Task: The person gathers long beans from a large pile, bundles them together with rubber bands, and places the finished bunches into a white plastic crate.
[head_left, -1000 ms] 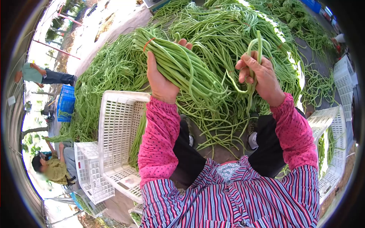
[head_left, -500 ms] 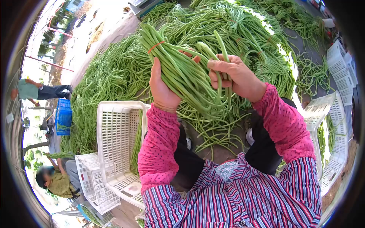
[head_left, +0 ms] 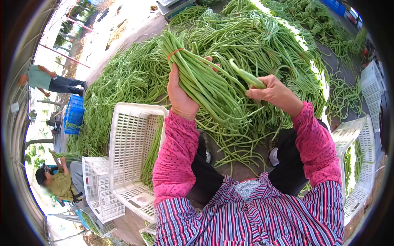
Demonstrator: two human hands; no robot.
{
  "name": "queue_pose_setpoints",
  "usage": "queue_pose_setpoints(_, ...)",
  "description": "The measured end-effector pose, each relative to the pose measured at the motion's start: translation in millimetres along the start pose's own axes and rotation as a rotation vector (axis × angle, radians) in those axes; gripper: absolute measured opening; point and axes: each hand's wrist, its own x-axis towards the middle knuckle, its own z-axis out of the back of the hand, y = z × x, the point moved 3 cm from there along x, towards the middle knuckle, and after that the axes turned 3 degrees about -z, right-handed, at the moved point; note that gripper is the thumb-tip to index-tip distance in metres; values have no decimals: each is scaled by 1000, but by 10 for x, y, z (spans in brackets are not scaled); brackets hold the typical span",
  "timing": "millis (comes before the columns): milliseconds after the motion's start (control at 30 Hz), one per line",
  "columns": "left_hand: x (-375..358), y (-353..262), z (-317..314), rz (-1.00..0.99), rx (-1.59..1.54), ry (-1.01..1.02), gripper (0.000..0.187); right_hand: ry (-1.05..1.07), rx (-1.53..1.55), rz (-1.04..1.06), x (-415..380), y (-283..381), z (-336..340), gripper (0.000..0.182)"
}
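Observation:
My left hand (head_left: 180, 92) is closed around a thick bundle of long green beans (head_left: 205, 84), its fingers partly hidden behind it. A red rubber band (head_left: 175, 53) circles the bundle near its upper end, and the loose tails hang down to the right. In my right hand (head_left: 273, 93) a single pale, thick long bean (head_left: 245, 74) is pinched between thumb and fingers, apart from the bundle. Beneath both hands spreads a large heap of long beans (head_left: 123, 78) on the ground.
White plastic crates stand close on my left (head_left: 137, 108) and my right (head_left: 349, 133), both with beans inside. A blue crate (head_left: 74, 112) and two people, one standing (head_left: 45, 78) and one seated (head_left: 61, 184), are at far left. A scale-like box (head_left: 174, 6) sits beyond the heap.
My right hand has moved right, away from the bundle, with the pale bean now lying separately in its fingers. My left hand still grips the bundle. The whole view has shifted slightly.

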Motion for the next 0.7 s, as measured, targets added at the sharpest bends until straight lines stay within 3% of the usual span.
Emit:
queue_pose_setpoints(67, -21, 38, -72, -1, -1, -6, 55, -155, -229, 23, 26, 41, 1, 19)
queue_pose_setpoints(133, -37, 128, -111, 89, 48, 18, 56, -265, -243, 127, 103, 102, -23, 20)
queue_pose_setpoints(200, -46, 246, -116, 119, 60, 32, 56, -443, 3, 334, 137, 221, -81, 22)
queue_pose_setpoints(333, -95, 461, -138, 220, 21, 45, 47, -429, -190, 444, 215, 315, -182, 24)
queue_pose_setpoints(400, -99, 504, -125, 195, 104, -31, 42, -443, -161, 378, 258, 260, -173, 22)
queue_pose_setpoints(533, -97, 500, -79, 230, -2, 56, 39, -380, -140, 230, 230, 234, -224, 22)
queue_pose_setpoints(600, -99, 540, 5, 210, 2, -38, 38, -374, -406, 266, 184, 186, -251, 23)
queue_pose_setpoints(700, -168, 580, -4, 255, 60, -45, 36, -317, -370, 199, 131, 88, -261, 24)
